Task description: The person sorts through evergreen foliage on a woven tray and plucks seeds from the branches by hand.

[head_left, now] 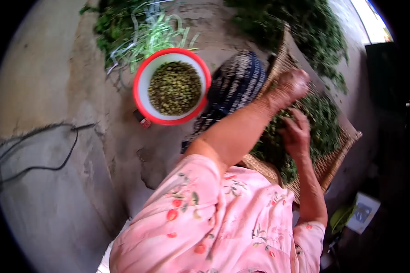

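Note:
A woven basket tray lies across my lap side, heaped with leafy green sprigs. My left hand is closed into a fist above the tray's far part; whatever its fingers hold is hidden. Lower down, my right hand rests on the sprigs with its fingers bent and apart, slightly blurred. To the left stands a round basin with a red rim and white inside. It holds many small green and brown berry-like pieces. Between basin and tray is a dark patterned cloth, covering what looks like my knee.
Leafy branches are piled beyond the tray. More greenery with pale plastic strips lies behind the basin. A black cable loops over the concrete floor at left. A white box is at lower right.

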### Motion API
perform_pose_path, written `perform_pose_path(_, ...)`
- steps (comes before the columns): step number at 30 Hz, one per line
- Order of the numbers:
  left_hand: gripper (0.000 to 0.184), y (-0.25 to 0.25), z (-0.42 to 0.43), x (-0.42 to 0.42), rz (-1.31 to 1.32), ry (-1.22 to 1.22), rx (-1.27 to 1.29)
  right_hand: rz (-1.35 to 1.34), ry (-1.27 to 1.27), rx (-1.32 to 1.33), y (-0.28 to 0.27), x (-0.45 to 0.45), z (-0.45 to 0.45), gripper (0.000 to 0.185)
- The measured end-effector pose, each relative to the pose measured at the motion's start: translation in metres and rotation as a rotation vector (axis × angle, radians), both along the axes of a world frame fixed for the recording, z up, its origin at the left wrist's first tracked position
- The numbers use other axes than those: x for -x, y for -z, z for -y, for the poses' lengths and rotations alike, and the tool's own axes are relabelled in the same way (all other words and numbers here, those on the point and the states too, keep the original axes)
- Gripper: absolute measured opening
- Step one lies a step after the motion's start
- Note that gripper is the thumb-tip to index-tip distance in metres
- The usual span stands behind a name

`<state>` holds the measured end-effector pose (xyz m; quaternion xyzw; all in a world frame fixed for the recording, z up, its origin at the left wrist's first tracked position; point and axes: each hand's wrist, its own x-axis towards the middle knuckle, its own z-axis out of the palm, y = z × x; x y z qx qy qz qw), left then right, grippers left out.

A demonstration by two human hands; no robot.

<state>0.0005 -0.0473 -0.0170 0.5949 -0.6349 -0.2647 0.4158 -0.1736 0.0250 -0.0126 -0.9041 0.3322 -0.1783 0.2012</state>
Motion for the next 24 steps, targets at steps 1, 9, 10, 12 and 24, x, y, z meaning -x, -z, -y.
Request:
perform_pose_path(1, 0.027, 0.001, 0.000, -0.005, -0.049, 0.031, -0.001, -0.051, -0.167, 0.047, -0.007, -0.008, -0.007, 0.039)
perform_pose_path(9, 0.026, -0.003, -0.001, -0.019, -0.335, 0.107, -0.101, -0.244, 0.072, 0.192, 0.011, 0.063, 0.031, 0.040)
perform_pose_path(10, 0.028, -0.006, -0.001, -0.022, -0.272, 0.132, -0.076, -0.249, 0.116, 0.210, 0.011, 0.069, 0.037, 0.035)
perform_pose_path(12, 0.030, -0.003, 0.000, -0.025, -0.313, 0.179, -0.064, -0.286, 0.223, 0.177, 0.010, 0.079, 0.046, 0.030)
perform_pose_path(24, 0.023, -0.007, 0.000, -0.012, -0.261, 0.208, -0.284, -0.252, 0.411, 0.120, 0.007, 0.090, 0.055, 0.019)
